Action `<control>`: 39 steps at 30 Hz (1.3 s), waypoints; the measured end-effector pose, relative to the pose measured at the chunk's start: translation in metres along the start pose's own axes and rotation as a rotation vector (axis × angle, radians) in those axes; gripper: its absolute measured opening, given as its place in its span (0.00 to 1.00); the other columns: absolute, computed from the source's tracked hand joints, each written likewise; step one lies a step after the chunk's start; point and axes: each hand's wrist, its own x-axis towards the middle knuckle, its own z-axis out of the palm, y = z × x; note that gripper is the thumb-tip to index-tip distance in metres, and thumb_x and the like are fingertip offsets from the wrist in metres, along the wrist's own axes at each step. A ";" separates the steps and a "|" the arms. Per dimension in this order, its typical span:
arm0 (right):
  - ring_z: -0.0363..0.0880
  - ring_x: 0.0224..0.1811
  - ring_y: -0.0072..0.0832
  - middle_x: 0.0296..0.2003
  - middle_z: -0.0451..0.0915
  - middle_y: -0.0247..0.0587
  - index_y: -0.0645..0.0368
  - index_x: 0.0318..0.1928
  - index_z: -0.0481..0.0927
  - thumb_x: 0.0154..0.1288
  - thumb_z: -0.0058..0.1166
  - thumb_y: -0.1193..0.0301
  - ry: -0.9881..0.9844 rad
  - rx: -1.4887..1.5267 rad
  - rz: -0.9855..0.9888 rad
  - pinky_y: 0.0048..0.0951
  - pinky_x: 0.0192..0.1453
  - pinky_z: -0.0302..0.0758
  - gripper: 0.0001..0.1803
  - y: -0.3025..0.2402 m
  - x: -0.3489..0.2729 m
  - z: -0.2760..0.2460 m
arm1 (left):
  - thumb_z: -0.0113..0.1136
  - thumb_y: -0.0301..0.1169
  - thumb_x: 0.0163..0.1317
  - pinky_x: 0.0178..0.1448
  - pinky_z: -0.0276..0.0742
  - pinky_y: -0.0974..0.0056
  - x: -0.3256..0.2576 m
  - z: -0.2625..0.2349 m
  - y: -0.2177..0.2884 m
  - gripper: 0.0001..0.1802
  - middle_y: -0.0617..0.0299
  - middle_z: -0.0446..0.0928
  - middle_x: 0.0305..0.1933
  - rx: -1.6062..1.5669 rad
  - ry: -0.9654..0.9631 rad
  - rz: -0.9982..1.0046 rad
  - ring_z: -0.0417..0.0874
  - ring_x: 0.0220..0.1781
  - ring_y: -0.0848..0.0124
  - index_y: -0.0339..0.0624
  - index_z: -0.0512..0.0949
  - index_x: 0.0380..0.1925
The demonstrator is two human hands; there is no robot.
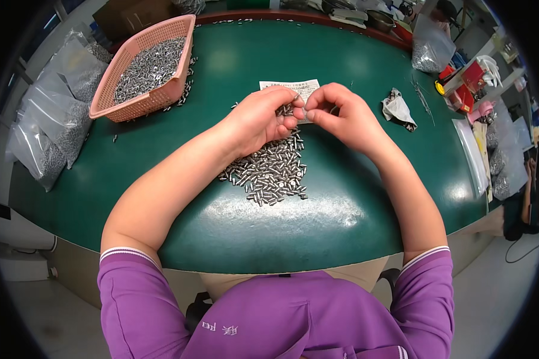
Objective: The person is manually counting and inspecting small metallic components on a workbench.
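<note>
Metal pins: I saw them heaped on the green table's near middle;
Left hand: curled around several pins;
Right hand: fingertips bunched beside it; I couldn't tell if gripping;
Pink basket: stood farther left, holding similar pieces.

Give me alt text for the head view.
Left hand, holding small metal parts, and right hand are close together at the far end of a pile of similar parts on a green table. A pink basket of parts stands to the left; a paper lies just beyond the hands.
</note>
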 end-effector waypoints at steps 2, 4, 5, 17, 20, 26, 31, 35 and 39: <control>0.76 0.35 0.29 0.33 0.75 0.38 0.57 0.33 0.79 0.53 0.59 0.74 -0.138 -0.103 -0.074 0.28 0.41 0.74 0.06 -0.001 -0.003 0.002 | 0.43 0.35 0.66 0.23 0.64 0.77 -0.001 -0.003 -0.001 0.12 0.61 0.70 0.32 -0.080 -0.017 -0.015 0.67 0.24 0.79 0.35 0.68 0.39; 0.76 0.35 0.28 0.33 0.74 0.37 0.59 0.34 0.79 0.53 0.59 0.76 -0.170 -0.178 -0.128 0.27 0.41 0.74 0.06 -0.002 -0.006 0.003 | 0.42 0.35 0.66 0.23 0.64 0.77 -0.001 0.000 0.003 0.12 0.61 0.70 0.32 -0.086 0.001 -0.020 0.67 0.24 0.79 0.35 0.68 0.38; 0.75 0.35 0.26 0.34 0.73 0.35 0.60 0.34 0.79 0.53 0.59 0.77 -0.206 -0.252 -0.184 0.26 0.41 0.73 0.06 -0.002 -0.007 0.003 | 0.42 0.34 0.66 0.23 0.64 0.77 -0.001 0.002 0.004 0.12 0.61 0.70 0.32 -0.095 0.022 -0.023 0.67 0.24 0.79 0.35 0.68 0.37; 0.76 0.37 0.36 0.34 0.74 0.41 0.60 0.34 0.78 0.52 0.59 0.75 -0.151 -0.419 -0.316 0.34 0.41 0.74 0.07 0.000 -0.007 0.007 | 0.43 0.33 0.65 0.22 0.64 0.77 0.000 0.000 0.001 0.10 0.61 0.71 0.33 -0.092 0.026 -0.011 0.68 0.24 0.80 0.37 0.69 0.35; 0.75 0.38 0.39 0.34 0.74 0.42 0.60 0.33 0.77 0.54 0.57 0.74 -0.157 -0.460 -0.320 0.36 0.43 0.73 0.06 0.000 -0.007 0.008 | 0.43 0.32 0.65 0.22 0.64 0.78 0.000 0.001 0.001 0.10 0.61 0.71 0.34 -0.098 0.055 -0.010 0.68 0.25 0.80 0.36 0.69 0.35; 0.73 0.41 0.40 0.34 0.74 0.42 0.60 0.33 0.76 0.55 0.56 0.74 -0.173 -0.457 -0.325 0.37 0.45 0.71 0.05 0.002 -0.007 0.009 | 0.46 0.31 0.64 0.24 0.66 0.78 0.001 -0.004 0.001 0.09 0.61 0.71 0.34 -0.081 0.002 -0.024 0.70 0.27 0.80 0.36 0.70 0.36; 0.74 0.42 0.39 0.34 0.74 0.41 0.59 0.34 0.77 0.54 0.57 0.74 -0.227 -0.365 -0.262 0.35 0.46 0.72 0.07 0.000 -0.010 0.004 | 0.45 0.29 0.65 0.20 0.61 0.79 -0.005 0.005 0.005 0.07 0.63 0.69 0.31 -0.081 0.007 -0.023 0.67 0.25 0.81 0.35 0.69 0.36; 0.74 0.42 0.39 0.34 0.74 0.41 0.59 0.33 0.77 0.55 0.56 0.73 -0.191 -0.405 -0.333 0.36 0.47 0.72 0.05 0.005 -0.011 0.008 | 0.44 0.27 0.66 0.18 0.55 0.78 -0.009 0.006 0.005 0.08 0.64 0.67 0.30 -0.068 0.001 -0.022 0.63 0.22 0.81 0.35 0.67 0.41; 0.74 0.42 0.40 0.34 0.76 0.42 0.59 0.33 0.77 0.56 0.54 0.71 -0.161 -0.412 -0.340 0.37 0.47 0.72 0.05 0.011 -0.007 0.008 | 0.43 0.23 0.62 0.18 0.56 0.80 -0.023 0.009 0.016 0.08 0.63 0.68 0.31 -0.030 0.086 -0.007 0.63 0.22 0.82 0.35 0.67 0.41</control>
